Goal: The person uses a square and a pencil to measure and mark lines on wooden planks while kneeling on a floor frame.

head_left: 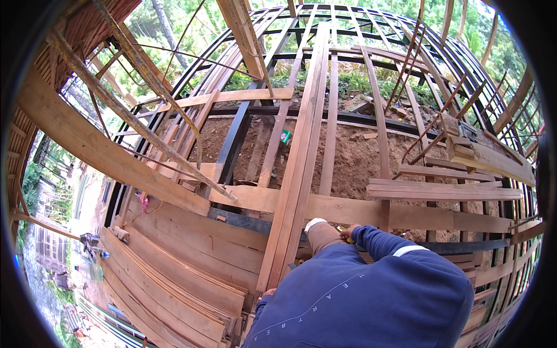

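Observation:
Long reddish-brown planks lie side by side across the frame, running away from me. At their near end my left hand shows just beyond my blue sleeve, its few visible fingers closed on the plank's edge; the rest is hidden. My right hand is to the right of the planks, beside my bent leg in brown trousers. Its fingers are closed round a small yellow object, mostly covered, whose kind I cannot make out. A wide pale board runs crosswise just beyond that hand.
Stacked thin boards lie at lower left. Black metal beams and spaced wooden strips span bare soil. A large slanting board and rusty poles stand at left. Short timbers lie at right. A small green box sits beyond.

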Available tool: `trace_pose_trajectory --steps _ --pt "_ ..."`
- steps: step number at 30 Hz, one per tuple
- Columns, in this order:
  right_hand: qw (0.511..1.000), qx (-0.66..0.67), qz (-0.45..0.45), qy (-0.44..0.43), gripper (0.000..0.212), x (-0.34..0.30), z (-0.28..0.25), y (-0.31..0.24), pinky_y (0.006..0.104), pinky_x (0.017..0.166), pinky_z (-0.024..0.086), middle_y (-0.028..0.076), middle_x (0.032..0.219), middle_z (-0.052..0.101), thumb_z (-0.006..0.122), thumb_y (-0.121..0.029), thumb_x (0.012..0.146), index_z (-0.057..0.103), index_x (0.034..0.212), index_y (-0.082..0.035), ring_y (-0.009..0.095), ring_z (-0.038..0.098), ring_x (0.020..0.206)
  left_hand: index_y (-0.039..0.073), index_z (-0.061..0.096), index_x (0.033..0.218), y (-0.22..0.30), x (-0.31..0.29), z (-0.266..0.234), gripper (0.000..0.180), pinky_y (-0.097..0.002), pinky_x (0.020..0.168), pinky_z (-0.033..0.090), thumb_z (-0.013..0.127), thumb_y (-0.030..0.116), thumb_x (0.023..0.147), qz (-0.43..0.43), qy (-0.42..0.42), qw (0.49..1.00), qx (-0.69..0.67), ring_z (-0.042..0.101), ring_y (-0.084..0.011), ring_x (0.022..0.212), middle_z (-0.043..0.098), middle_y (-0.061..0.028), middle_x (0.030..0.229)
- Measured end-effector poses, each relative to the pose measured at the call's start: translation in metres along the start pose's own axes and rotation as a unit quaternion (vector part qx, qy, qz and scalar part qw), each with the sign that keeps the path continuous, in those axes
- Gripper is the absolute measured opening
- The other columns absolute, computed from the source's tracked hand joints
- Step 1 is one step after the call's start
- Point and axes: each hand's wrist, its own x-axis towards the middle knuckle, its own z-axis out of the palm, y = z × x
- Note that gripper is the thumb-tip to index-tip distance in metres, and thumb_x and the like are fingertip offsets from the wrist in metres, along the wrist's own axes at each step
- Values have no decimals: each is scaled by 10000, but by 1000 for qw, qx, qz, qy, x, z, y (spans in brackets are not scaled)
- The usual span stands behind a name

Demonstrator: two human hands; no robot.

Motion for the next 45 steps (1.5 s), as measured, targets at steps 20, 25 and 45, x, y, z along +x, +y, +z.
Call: trace_pose_trajectory --steps 20,25,45 --pt "944 -164 -287 -17 286 97 -17 52 341 782 472 118 931 645 558 -286 780 616 1041 -184 255 612 901 96 634 787 -26 37 29 122 -286 562 451 575 197 753 54 73 996 20 571 -122 640 601 -5 697" --pt "948 -225 -222 -21 297 90 -21 -13 346 781 472 120 938 642 556 -300 779 609 1050 -192 266 610 903 118 647 731 -23 31 64 108 -329 532 448 561 184 724 -20 201 951 232 565 -147 575 600 -7 659" --pt "867 -427 -257 30 372 78 -8 37 371 750 479 122 956 633 521 -417 777 576 1089 -222 317 601 885 148 686 814 -37 -5 42 154 -284 624 483 551 218 786 6 91 992 90 602 -111 687 655 -48 770"
